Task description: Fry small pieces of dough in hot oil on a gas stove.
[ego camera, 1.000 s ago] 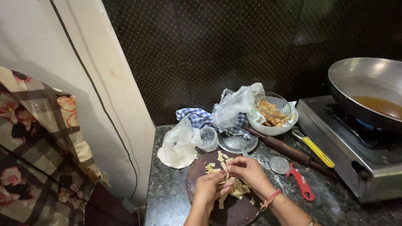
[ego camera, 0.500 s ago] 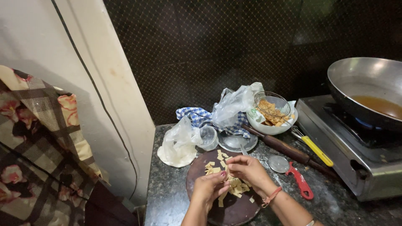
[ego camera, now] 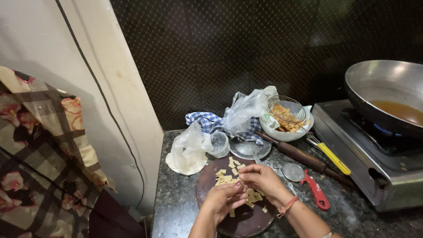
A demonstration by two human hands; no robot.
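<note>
Pale dough squares (ego camera: 227, 176) lie scattered on the round brown board (ego camera: 211, 198) at lower centre of the frame; they look thin, soft and light, likely tearing if pinched hard, so edges seem safest. Left hand (ego camera: 222, 200) and right hand (ego camera: 260, 178) meet, each grip pinching a dough piece. Speckled dark bench (ego camera: 172, 207) is crowded; a wok (ego camera: 387, 94) sits upper right.
</note>
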